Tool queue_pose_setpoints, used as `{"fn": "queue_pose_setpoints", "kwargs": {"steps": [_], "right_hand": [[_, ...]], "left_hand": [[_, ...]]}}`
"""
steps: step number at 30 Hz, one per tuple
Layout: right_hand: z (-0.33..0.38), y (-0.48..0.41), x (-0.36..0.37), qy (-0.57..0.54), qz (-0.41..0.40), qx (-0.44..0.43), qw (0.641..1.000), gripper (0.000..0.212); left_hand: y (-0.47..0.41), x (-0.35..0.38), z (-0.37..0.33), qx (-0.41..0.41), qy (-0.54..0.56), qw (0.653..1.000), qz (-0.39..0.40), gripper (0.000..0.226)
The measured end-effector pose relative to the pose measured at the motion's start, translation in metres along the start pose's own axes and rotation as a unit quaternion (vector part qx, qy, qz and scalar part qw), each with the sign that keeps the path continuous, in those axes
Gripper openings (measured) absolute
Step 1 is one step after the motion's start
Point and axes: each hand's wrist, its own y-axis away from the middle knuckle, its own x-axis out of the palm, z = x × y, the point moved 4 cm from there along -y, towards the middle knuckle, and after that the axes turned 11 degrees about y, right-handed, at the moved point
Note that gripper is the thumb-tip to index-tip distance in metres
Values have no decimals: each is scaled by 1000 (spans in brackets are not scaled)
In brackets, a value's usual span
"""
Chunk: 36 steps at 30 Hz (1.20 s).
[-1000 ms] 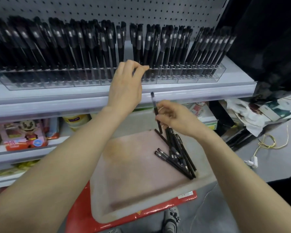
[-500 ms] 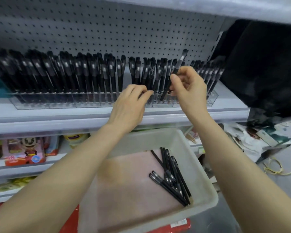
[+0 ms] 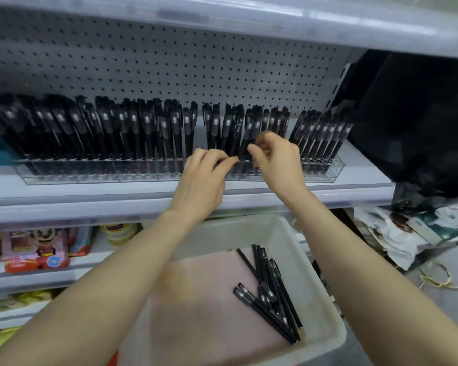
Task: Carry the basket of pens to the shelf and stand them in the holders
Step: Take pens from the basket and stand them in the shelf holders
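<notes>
In the head view, a grey metal shelf (image 3: 354, 180) is seen across the middle of the frame, backed by a perforated pegboard (image 3: 169, 62), with the lip of a second shelf along the top edge. Two further shelves are visible at lower left, where a cartoon-printed package (image 3: 37, 249) and a yellow-lidded tub (image 3: 119, 231) are kept. At the right edge a black sheet (image 3: 421, 128) is hung. Below it, crumpled packaging (image 3: 407, 233) and a yellow cable (image 3: 439, 278) are spread on the grey floor (image 3: 455, 299).

A row of clear holders (image 3: 90, 175) is set along the shelf. Their sections cannot be counted exactly. They are packed with upright black pens (image 3: 132, 133), several dozen and too dense for a count.

One white basket (image 3: 249, 231) with a pink floor is seen at lower centre, under the shelf edge. About nine loose pens (image 3: 273, 299) are piled at its right side, overlapped so that the number is uncertain.

Two hands are raised to the holders at mid-frame. A single pen (image 3: 245, 140) is pinched in the grip of the right hand (image 3: 278, 162), its lower end down among the holders. The left hand (image 3: 201, 180) is placed just beside it, fingertips curled together against the lower barrels. Whether anything is held in that grip cannot be told.
</notes>
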Motion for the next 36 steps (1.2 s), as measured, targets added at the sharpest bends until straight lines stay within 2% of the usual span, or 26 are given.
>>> {"fn": "queue_pose_setpoints", "kwargs": {"steps": [10,16,18,21,23,25,27,29,32,34,36], "right_hand": [[1,8,6,-6,-19,11,1000,12],[-11,61,8,-31,-110,-17,993,7],[-23,86,21,-1,-50,2,999,2],[-42,124,49,118,118,13,986,8],[-54,145,65,204,253,38,945,15],[-61,160,72,298,337,47,892,20],[-65,169,74,345,361,45,865,20],[-67,171,75,347,362,46,864,19],[-65,161,67,280,349,63,892,3],[-60,150,55,214,329,71,917,3],[-49,136,39,150,317,71,934,10]], "left_hand": [[3,6,5,6,4,1000,-25,46],[4,6,4,6,4,1000,-29,45],[4,6,5,6,9,1000,-28,46],[4,7,5,4,12,1000,-25,47],[5,7,5,3,13,1000,-22,47],[5,6,4,2,13,1000,-18,47],[5,6,4,2,14,1000,-11,47],[5,6,4,0,15,1000,-3,47],[5,0,0,5,29,1000,-7,49],[9,-5,-8,30,40,999,-20,49],[21,-1,-19,81,60,995,0,43]]}}
